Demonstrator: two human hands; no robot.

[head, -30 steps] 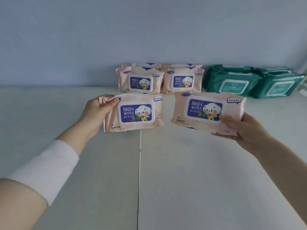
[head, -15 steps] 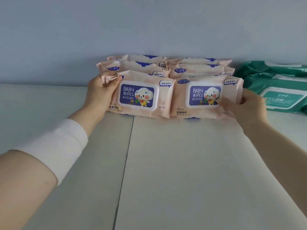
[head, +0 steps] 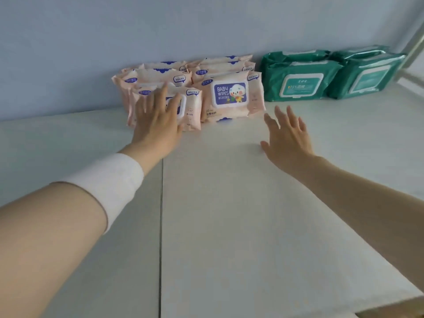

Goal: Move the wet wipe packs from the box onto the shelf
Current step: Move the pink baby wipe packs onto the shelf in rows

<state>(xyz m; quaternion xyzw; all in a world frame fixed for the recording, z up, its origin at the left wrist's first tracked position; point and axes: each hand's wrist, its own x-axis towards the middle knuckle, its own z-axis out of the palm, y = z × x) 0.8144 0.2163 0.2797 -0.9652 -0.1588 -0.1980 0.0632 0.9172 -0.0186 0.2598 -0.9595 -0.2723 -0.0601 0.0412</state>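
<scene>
A plain, pale blue-grey wall [head: 160,31] fills the upper part of the view, unmarked and evenly lit. At the wall's right end a white metal post [head: 415,48] slants across the corner. A blurred white rail [head: 413,81] meets its foot, just before the wall.

"BABY WIPES" on front right pink pack [head: 231,95], "75%" on green pack [head: 300,84]

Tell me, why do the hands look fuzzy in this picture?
Head view: the left hand and right hand are slightly smeared, likely motion blur; head view: the front pink pack reads BABY WIPES, but labels on the green packs are too soft to read; head view: light is even, shadows faint.
</scene>
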